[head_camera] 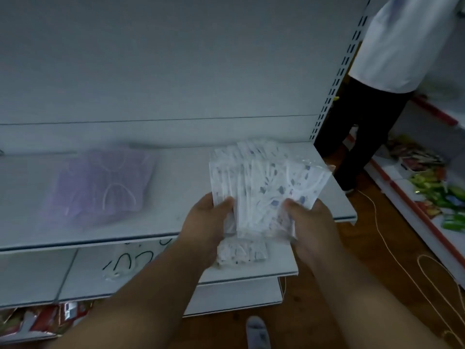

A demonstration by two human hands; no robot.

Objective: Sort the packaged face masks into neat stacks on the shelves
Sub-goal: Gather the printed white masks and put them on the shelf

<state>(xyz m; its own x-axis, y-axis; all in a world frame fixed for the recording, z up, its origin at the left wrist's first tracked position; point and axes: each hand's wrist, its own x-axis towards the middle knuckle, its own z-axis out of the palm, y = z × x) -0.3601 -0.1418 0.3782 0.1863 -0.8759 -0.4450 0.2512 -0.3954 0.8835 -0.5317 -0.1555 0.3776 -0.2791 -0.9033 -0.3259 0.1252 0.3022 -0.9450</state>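
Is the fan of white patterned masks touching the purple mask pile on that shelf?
Apart. The head view shows the white patterned masks held in both hands, with bare shelf between them and the purple mask pile.

Bare shelf (181, 172) lies between the purple mask pile (100, 187) and the fanned white packets (264, 182); the back panel (176, 71) closes the far side.

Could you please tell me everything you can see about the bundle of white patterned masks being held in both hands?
The bundle of white masks is a fanned sheaf of clear-wrapped packets, white with small blue-grey motifs and white ear loops showing. It tilts up and away over the right part of the upper shelf. The left hand grips its lower left edge, the right hand its lower right, thumbs on top. Motion blur hides finer detail.
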